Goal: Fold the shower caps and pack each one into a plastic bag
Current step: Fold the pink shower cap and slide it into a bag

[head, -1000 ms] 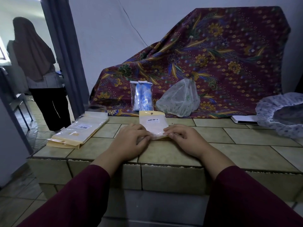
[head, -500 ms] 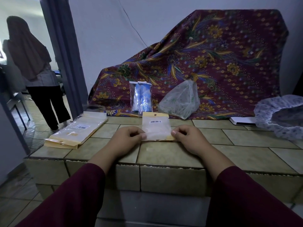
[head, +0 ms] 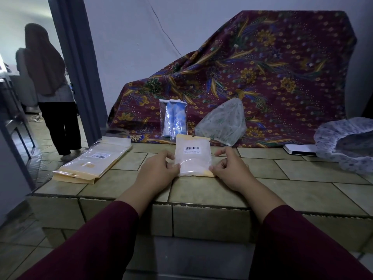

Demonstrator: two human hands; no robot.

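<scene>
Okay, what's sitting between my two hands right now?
In the head view, the filled plastic bag with a barcode label lies between the left hand and right hand; both pinch its lower corners.

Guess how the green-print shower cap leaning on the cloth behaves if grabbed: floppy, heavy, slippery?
Probably floppy: the shower cap slumps in a creased, peaked heap against the patterned cloth and would likely collapse when lifted. Likely very light, since its thin film looks translucent. Possibly a bit slippery, as the film looks smooth; a pinch should hold better than a push.
</scene>
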